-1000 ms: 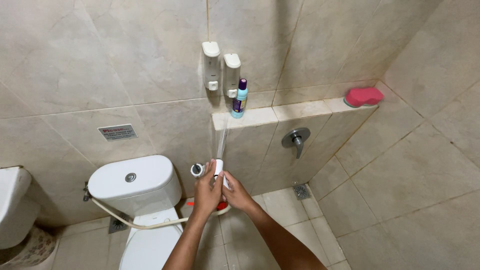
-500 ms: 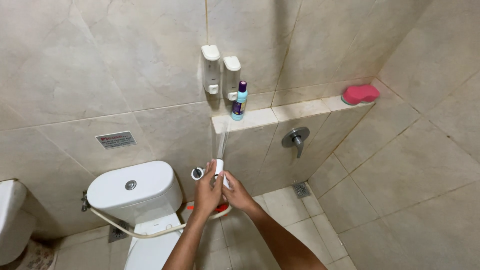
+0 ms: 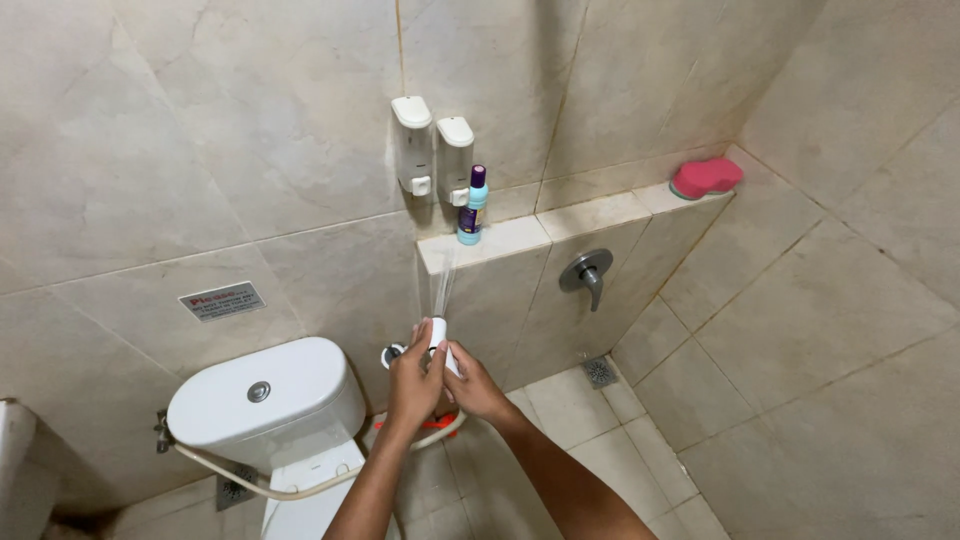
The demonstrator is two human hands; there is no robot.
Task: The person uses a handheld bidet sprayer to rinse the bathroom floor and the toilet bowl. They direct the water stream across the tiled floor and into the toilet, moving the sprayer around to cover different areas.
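Beige marble-look tiles cover the walls (image 3: 250,130) and floor of a small bathroom. Both hands meet in front of the person: the left hand (image 3: 415,380) and the right hand (image 3: 475,388) are wrapped together around a white plastic hand-held spray nozzle (image 3: 437,335), fingers curled tight on its body, its tip poking out just above the left fingertips. A thin jet of water (image 3: 443,285) rises from the tip toward the tiled ledge (image 3: 520,238) above the fingers. A pale flexible hose (image 3: 300,485) trails away below the left wrist, past the white ceramic toilet tank (image 3: 265,395) to the left of the fingers. Judging by the running jet, spraying is under way; the tiles around it show no clear wet patch, so how much is rinsed cannot be told. Up on the ledge stand a small blue bottle with a purple cap (image 3: 472,208) and a pink soap case (image 3: 706,177); two white wall dispensers (image 3: 432,150) hang above.
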